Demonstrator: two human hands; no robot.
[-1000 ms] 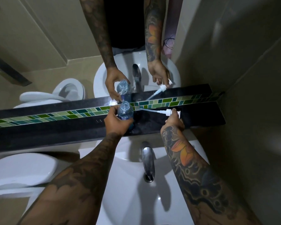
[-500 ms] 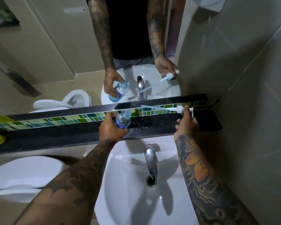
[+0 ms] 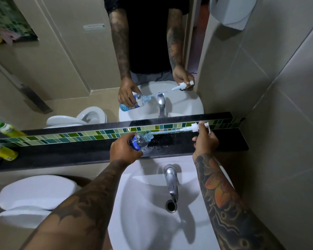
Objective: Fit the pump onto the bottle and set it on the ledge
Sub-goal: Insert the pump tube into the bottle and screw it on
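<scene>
Bottle: one, clear plastic (image 3: 140,141), rounded, with blue liquid and a blue label band; tipped on its side, neck pointing right, held just above the ledge.
Left hand: (image 3: 124,150) wrapped around the bottle's body from the near side, fingers closed on it.
Pump: one, white plastic (image 3: 197,127), ribbed collar and flat spout, with a long thin translucent dip tube (image 3: 167,131) running leftward; the tube tip sits at the bottle's mouth, collar well apart from the neck.
Right hand: (image 3: 205,141) pinches the pump head between thumb and fingertips, above the ledge's right part.
Ledge: one, dark polished stone (image 3: 229,141), long and flat; wet droplets glint on it just right of the bottle.
Tile strip: one band of small glossy green and teal rectangles (image 3: 90,135) behind the ledge, under the mirror (image 3: 70,60).
Basin: one, white glazed ceramic, oval (image 3: 146,222), with a round metal drain.
Tap: one, chrome, curved spout (image 3: 171,181).
Yellow bottle: one, green-capped, lying at the ledge's far left (image 3: 3,150); its reflection shows above.
Toilet: one, white, lid closed (image 3: 36,192), left of the basin.
</scene>
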